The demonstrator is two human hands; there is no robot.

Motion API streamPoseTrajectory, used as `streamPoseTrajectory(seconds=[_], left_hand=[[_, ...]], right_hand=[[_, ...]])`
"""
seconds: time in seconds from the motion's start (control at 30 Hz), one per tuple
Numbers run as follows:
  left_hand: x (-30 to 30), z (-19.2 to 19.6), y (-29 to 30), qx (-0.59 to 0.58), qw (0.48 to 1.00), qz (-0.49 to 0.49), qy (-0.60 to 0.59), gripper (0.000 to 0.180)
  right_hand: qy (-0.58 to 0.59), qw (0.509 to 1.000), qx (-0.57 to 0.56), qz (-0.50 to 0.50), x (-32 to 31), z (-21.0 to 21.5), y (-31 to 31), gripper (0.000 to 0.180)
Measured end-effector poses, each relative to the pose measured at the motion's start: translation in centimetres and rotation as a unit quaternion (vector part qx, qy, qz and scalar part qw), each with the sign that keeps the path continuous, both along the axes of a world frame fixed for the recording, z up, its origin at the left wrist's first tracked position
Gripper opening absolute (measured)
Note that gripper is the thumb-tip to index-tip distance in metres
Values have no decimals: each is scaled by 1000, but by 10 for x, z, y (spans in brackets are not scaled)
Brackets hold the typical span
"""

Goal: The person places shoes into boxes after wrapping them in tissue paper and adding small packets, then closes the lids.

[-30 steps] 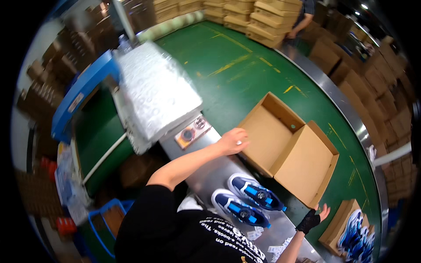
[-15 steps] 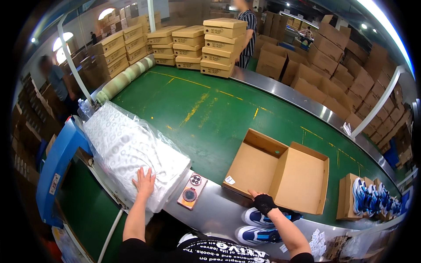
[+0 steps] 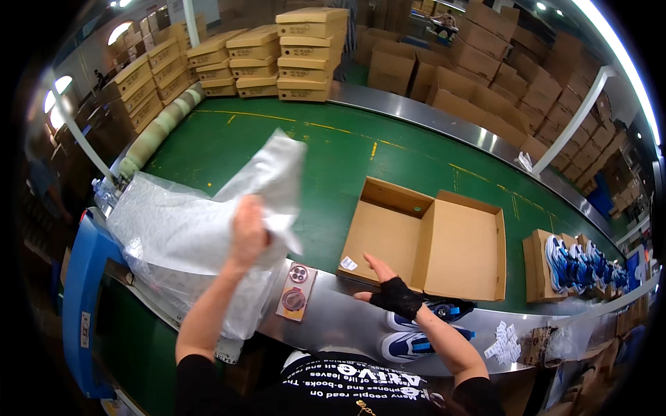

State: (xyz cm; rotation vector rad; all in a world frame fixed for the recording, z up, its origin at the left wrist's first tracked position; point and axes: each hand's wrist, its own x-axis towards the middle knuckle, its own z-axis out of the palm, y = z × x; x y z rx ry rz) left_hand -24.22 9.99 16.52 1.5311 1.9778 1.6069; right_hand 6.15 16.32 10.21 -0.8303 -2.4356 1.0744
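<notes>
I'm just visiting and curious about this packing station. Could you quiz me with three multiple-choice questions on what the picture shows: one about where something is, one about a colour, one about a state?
1. Where does the open cardboard shoebox sit?
A. on the green conveyor belt
B. on the stacked cartons
C. in the person's lap

2. What colour are the sneakers under the right forearm?
A. red
B. blue and white
C. all black

3. What is the left hand doing?
A. resting flat on the belt
B. holding up a sheet of white tissue paper
C. pressing the round buttons

Answers:
1 A, the box lies on the green belt at the steel edge.
2 B, blue uppers with white soles show.
3 B, the fingers grip the tissue paper lifted off the pile, while the right hand, in a black fingerless glove, touches the box edge.
</notes>
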Motion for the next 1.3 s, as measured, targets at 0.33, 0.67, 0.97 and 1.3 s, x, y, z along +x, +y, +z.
streamPoseTrajectory(seconds=[0.33, 0.67, 0.97, 1.3], left_hand=[[233, -14, 119, 52, 949, -302, 78, 48], [135, -94, 98, -81, 892, -216, 388, 57], [49, -120, 109, -119, 913, 116, 373, 86], [77, -138, 126, -196, 928, -45, 315, 83]], right_hand=[[346, 810, -79, -467, 112, -18, 85, 40], [365, 557, 7, -747, 355, -45, 91, 35], [68, 620, 123, -772, 349, -48, 26, 79], [-331, 901, 164, -225, 217, -30, -120, 41]])
